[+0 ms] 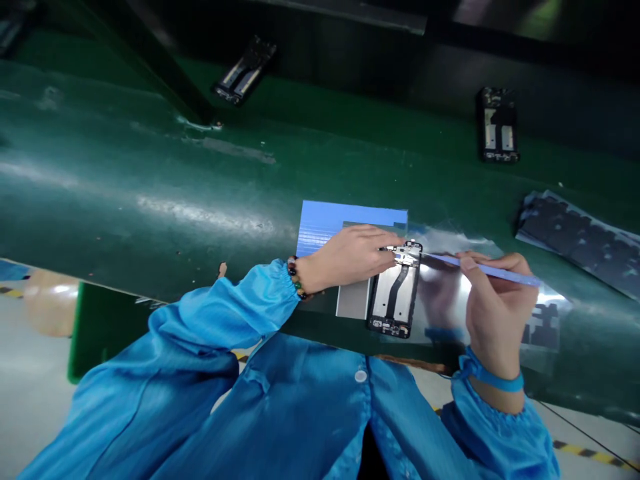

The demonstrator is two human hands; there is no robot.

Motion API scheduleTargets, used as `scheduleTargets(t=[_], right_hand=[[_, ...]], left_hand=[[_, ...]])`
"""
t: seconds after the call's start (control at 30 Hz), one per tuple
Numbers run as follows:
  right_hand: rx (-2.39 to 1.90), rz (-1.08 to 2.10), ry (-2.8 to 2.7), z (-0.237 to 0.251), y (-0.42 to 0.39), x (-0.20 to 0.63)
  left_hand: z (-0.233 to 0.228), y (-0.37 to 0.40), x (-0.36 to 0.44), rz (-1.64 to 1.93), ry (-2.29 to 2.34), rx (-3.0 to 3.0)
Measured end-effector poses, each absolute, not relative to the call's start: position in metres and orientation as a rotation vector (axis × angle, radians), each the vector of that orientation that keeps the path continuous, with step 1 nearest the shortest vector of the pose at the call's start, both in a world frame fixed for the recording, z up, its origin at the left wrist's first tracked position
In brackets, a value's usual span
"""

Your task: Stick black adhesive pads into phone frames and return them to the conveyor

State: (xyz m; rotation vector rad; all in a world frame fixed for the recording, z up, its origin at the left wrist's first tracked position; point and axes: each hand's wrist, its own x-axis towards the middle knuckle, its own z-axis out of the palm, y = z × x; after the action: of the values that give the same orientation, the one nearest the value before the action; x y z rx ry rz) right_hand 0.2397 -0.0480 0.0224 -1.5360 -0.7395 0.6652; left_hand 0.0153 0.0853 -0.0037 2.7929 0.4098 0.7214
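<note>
An opened phone without its back cover lies upright in front of me, its metal frame and a dark ribbon cable showing. My left hand reaches in from the left, its fingers closed on the phone's upper left edge; the fingertips partly cover the parts there. Between the fingers of my right hand is a pair of slim lavender tweezers. Their thin bright tip points left and meets the upper part of the phone. Under the left hand lie a blue sheet and a grey card.
Clear plastic film spreads under my right hand. Dark patterned sheets lie stacked at right. Two more opened phones sit farther back, one phone left and one phone right. A dark post meets the green bench.
</note>
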Motion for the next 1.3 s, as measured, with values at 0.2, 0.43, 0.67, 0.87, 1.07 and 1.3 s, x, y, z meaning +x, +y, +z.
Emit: scheduleTargets(t=[0.2,0.43,0.67,0.87,1.07,1.3], right_hand=[[-1.583,0.797,-0.917,0.020,-0.061,0.199],[-1.569,0.782,-0.993,0.006,-0.044,0.183],[-1.603,0.775,-0.998,0.002,-0.046,0.188],[-1.610,0.806,-1.007,-0.002,-0.047,0.190],[-1.585,0.813,-0.991,-0.002,-0.043,0.187],[-1.507,0.784,-0.841,0.010,-0.058,0.200]], left_hand=[[0.012,0.096,-0.036,0.697,0.332,2.762],[0.002,0.081,-0.059,0.683,0.338,2.796],[-0.003,0.081,-0.054,0.662,0.336,2.829],[-0.006,0.080,-0.055,0.649,0.351,2.845],[-0.004,0.079,-0.054,0.685,0.349,2.865],[-0.004,0.082,-0.057,0.645,0.353,2.822]])
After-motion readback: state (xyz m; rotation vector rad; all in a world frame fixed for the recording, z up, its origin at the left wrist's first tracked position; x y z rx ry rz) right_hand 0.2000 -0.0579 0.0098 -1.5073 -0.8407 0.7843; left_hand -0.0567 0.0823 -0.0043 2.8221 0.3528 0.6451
